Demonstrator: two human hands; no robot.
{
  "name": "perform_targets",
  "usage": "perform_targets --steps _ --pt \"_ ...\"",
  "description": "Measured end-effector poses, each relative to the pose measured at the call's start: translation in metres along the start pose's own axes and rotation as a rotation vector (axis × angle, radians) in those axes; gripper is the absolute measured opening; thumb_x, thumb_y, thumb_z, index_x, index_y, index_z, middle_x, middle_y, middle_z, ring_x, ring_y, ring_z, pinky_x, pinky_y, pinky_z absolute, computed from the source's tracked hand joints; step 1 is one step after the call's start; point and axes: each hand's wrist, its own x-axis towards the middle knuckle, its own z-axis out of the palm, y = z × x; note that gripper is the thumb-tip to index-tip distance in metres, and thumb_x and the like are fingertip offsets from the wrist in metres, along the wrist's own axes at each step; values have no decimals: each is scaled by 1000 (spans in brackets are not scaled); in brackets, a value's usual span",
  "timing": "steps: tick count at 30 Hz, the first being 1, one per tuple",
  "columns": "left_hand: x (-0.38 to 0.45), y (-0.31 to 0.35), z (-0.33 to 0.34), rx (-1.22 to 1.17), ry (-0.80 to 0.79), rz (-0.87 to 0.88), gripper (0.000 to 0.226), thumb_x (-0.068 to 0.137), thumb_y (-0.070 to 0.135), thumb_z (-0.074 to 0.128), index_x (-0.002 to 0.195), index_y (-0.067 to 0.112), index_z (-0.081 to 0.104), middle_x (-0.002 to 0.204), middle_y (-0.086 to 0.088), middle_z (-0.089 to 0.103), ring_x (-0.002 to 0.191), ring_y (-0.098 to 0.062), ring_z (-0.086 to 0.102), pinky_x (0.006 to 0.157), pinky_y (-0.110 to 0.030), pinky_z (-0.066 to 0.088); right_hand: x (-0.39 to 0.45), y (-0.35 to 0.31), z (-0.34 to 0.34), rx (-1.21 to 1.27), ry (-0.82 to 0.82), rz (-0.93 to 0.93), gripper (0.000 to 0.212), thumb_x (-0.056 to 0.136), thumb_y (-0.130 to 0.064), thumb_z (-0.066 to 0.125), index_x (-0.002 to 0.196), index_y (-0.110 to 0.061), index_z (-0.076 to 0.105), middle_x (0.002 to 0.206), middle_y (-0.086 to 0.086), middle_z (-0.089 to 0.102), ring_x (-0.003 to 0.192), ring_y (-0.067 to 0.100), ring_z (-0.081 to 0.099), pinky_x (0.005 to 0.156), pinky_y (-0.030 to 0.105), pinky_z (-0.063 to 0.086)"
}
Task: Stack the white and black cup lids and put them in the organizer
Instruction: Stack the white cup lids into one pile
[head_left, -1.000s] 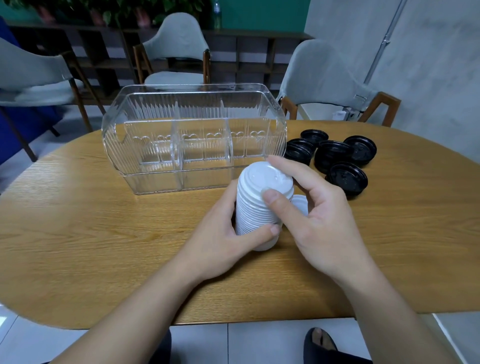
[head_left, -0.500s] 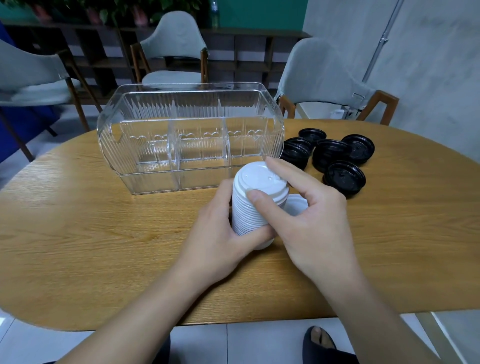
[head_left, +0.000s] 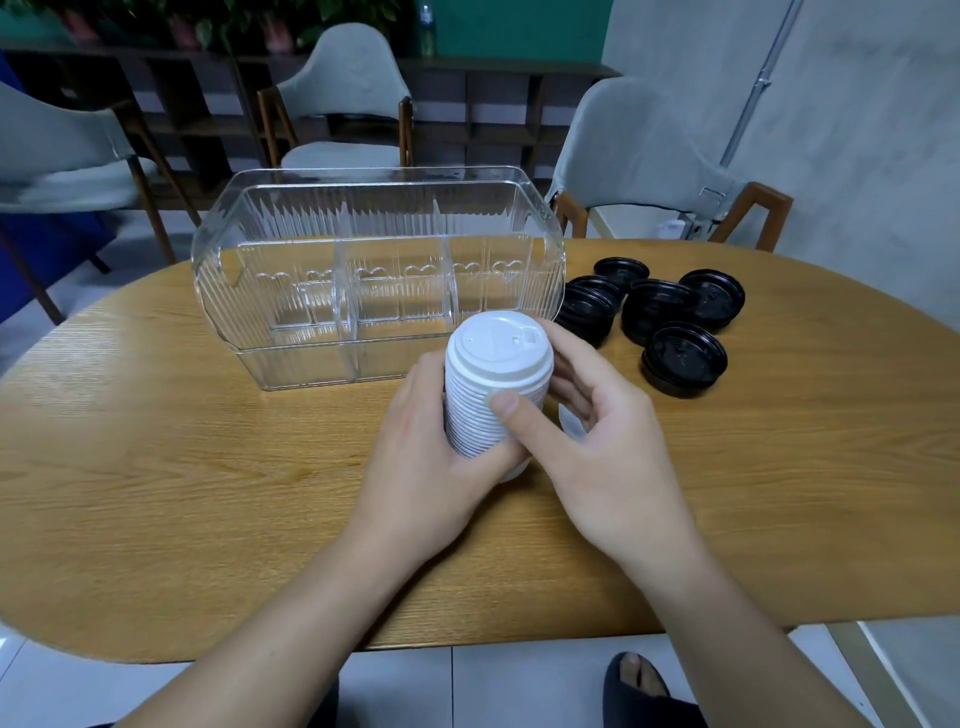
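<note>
Head view: the left hand (head_left: 431, 457) and right hand (head_left: 597, 447) both grip the stack of white lids (head_left: 493, 384) upright above the wooden table (head_left: 208, 467), just before the clear organizer (head_left: 374, 275). Black lids (head_left: 670, 322) lie to its right.

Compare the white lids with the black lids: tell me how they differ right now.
The white lids form one tall stack, gripped by the left hand and the right hand; the black lids sit in several low piles, untouched. The white lids are in front of the organizer; the black lids lie to its right. Both are round cup lids outside the organizer, over the wooden table.
</note>
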Motion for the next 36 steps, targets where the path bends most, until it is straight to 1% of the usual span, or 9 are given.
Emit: perform_targets --steps 2,5,10,15,21,27,32,34,36 --pt "4 -4 0 50 21 20 66 86 69 79 138 33 60 127 19 64 124 -10 60 102 -32 49 0 3 -6 -63 23 9 72 93 -37 86 158 -28 57 148 -21 67 141 -1 59 123 39 46" --pt "9 -10 -1 97 43 -6 76 82 81 77 136 31 60 125 15 64 122 -15 60 104 -40 50 -2 8 -20 -221 75 17 64 91 -43 86 150 -33 65 141 -24 70 136 -6 60 120 36 49" --pt "14 -18 -2 100 88 -55 78 79 65 93 141 29 60 130 13 65 124 -16 62 108 -47 52 -6 19 -41 -528 78 40 46 88 -45 90 130 -33 77 125 -24 74 122 -4 65 108 25 51" --pt "12 -22 -3 88 97 -83 85 80 54 97 150 31 54 139 14 63 130 -14 61 110 -49 55 -7 37 -51 -789 26 50 40 86 -39 92 122 -25 81 124 -17 73 122 10 64 115 44 48" --pt "8 -25 -2 84 94 -73 92 80 54 97 155 34 47 142 15 57 134 -14 58 106 -51 58 -6 42 -55 -847 17 55 18 87 -33 93 99 -24 82 105 -16 74 107 14 66 105 44 52" --pt "4 -23 -5 61 92 -70 100 80 57 94 161 34 40 150 15 52 144 -14 52 113 -50 55 -3 44 -53 -837 23 43 21 91 -24 88 76 -23 73 86 -11 72 90 14 67 92 45 55" --pt "-6 -3 -14 100 188 21 99 86 49 92 164 21 37 153 4 43 148 -19 43 123 -47 43 -9 17 -50 -583 93 92 12 95 -36 84 84 -30 81 87 -18 77 91 -6 66 77 20 48" --pt "-11 1 -16 129 222 123 93 89 45 92 162 15 41 154 -1 43 149 -23 42 124 -48 41 -9 11 -49 -382 102 126 13 95 -34 84 84 -27 83 84 -13 80 80 0 71 75 25 52" --pt "-15 3 -16 166 211 233 90 88 42 93 158 11 46 153 -4 46 147 -26 43 126 -44 38 -9 8 -47 -192 85 175 16 97 -29 83 83 -19 82 79 -1 81 73 12 73 71 39 56"
